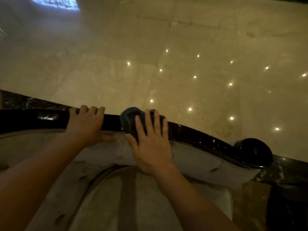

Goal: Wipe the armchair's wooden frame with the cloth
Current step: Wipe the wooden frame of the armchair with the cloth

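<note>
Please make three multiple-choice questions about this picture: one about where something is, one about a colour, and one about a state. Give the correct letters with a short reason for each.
1. Where is the cloth?
A. On the top rail of the wooden frame, under the right hand
B. On the floor
C. On the seat cushion

2. What colour is the wooden frame?
A. White
B. Very dark brown, glossy
C. Light yellow

3. What is the left hand doing?
A. Hanging free in the air
B. Holding a second cloth
C. Resting on the frame, fingers curled over its top edge

Answers:
1. A: the dark cloth lies on the curved rail, and the right hand presses flat on it with spread fingers.
2. B: the wooden frame looks almost black and reflects light.
3. C: the left hand sits bare on the rail beside the cloth, with no grip on any cloth.
</note>
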`<action>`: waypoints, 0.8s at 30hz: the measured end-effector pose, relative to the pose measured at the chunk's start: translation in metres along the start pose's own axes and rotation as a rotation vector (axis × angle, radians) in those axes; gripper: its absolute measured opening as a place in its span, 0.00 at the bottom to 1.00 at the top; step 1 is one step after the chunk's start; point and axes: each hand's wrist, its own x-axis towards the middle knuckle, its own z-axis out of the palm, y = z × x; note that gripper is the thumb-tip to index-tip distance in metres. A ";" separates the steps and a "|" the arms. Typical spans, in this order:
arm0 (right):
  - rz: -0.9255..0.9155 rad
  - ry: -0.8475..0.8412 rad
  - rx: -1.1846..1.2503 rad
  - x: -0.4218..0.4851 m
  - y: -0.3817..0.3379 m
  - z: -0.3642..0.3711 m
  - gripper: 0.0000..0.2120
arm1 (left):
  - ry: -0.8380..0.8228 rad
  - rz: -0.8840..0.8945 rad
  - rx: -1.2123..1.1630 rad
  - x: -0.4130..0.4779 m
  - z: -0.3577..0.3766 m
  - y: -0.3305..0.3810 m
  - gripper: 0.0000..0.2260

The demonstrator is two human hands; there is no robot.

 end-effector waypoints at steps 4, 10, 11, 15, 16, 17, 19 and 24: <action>0.079 -0.056 0.023 0.018 -0.023 0.002 0.34 | 0.083 0.080 -0.084 0.004 -0.001 0.037 0.43; -0.036 0.084 -0.048 -0.018 0.035 -0.003 0.32 | 0.067 0.093 -0.077 0.002 -0.002 0.036 0.52; 0.036 0.097 -0.055 -0.026 0.047 -0.006 0.32 | 0.066 0.104 -0.071 0.001 -0.001 0.039 0.53; 0.276 0.035 -0.007 0.001 0.016 -0.004 0.34 | 0.125 0.133 -0.100 0.003 -0.003 0.057 0.48; 0.225 0.017 -0.008 0.007 0.000 -0.001 0.33 | 0.139 0.135 -0.129 0.003 -0.002 0.061 0.46; 0.139 0.006 0.004 0.008 -0.007 0.002 0.31 | 0.148 0.128 -0.154 0.003 -0.002 0.063 0.45; 0.023 0.020 0.003 -0.008 0.012 0.000 0.29 | 0.130 0.112 -0.157 0.005 -0.001 0.062 0.49; 0.407 0.061 -0.008 -0.058 0.117 -0.027 0.30 | 0.101 0.159 -0.094 0.005 0.000 0.066 0.60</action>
